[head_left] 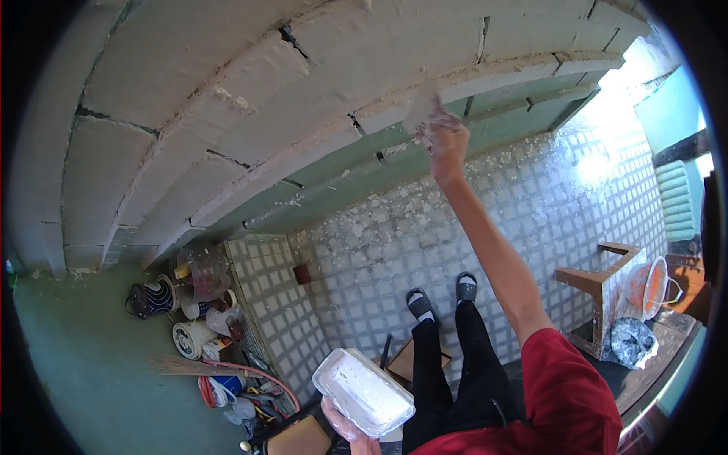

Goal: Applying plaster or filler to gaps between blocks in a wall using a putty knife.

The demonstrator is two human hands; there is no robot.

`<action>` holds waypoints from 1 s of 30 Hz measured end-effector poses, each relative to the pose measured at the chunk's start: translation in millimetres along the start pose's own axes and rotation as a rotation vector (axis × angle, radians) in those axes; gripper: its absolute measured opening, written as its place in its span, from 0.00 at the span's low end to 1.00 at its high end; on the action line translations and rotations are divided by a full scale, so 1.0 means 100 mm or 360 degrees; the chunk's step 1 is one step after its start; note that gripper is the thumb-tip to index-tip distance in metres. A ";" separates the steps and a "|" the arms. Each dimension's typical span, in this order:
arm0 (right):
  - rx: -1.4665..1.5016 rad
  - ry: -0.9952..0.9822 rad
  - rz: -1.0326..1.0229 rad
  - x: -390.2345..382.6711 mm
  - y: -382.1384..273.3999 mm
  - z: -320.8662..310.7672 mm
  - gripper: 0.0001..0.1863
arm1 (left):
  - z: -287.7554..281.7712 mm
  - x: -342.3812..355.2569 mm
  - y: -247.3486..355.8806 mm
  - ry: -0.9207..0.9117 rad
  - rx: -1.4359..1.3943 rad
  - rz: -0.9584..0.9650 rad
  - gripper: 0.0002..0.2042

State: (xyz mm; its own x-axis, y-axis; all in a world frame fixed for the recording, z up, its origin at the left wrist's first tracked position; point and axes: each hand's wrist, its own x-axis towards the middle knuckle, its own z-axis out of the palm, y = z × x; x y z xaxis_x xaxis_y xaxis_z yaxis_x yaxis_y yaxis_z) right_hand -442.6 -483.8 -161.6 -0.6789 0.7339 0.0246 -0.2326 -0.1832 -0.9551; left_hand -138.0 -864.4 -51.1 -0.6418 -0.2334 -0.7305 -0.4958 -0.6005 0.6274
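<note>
My right hand [447,140], smeared with white, is raised at the block wall [318,68], its fingers closed on a pale, flat tool [418,110], apparently a putty knife, blurred at the upper horizontal ledge [508,73] with its pinkish, rough joint. Dark gaps run between several of the blocks. Low in the view, my left hand [341,425] grips a rectangular plastic container [364,390] from underneath and the side; white paste coats its inside.
Buckets [189,340], bags and a broom [178,366] crowd the left side. A speckled tiled floor [364,250] lies below. A stool [607,277], orange bucket [644,288] and crumpled bag [629,341] stand right. A chair or stool [307,436] is beside my legs.
</note>
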 end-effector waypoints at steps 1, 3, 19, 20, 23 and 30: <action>0.0966 0.0207 0.0333 0.08 0.06 -0.07 0.22 | 0.01 -0.01 -0.01 -0.0035 -0.0071 -0.0020 0.32; 0.1003 0.0210 0.0393 0.29 0.26 -0.23 0.20 | 0.19 -0.04 0.00 -0.0105 -0.0084 -0.0057 0.32; 0.1073 0.0746 0.0462 1.17 0.30 0.70 0.04 | 0.36 -0.28 0.25 -0.0305 -0.0128 0.0128 0.33; 0.1078 0.0743 0.0487 1.09 0.23 0.83 0.04 | 0.36 -0.26 0.27 -0.0284 -0.0123 0.0142 0.33; 0.0671 0.0423 0.0409 0.56 -0.09 1.02 0.02 | 0.39 -0.36 0.33 -0.0128 -0.0120 0.0198 0.33; 0.0832 0.0629 0.0324 0.79 0.24 0.49 0.08 | 0.64 -0.47 0.30 -0.0217 -0.0090 0.0231 0.31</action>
State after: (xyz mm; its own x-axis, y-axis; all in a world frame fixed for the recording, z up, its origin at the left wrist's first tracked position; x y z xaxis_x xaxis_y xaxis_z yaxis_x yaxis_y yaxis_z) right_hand -536.3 -462.1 -168.1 -0.4625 0.8169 -0.3447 -0.5005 -0.5614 -0.6590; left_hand -160.4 -822.6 19.2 -0.7792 -0.2171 -0.5879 -0.3611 -0.6112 0.7043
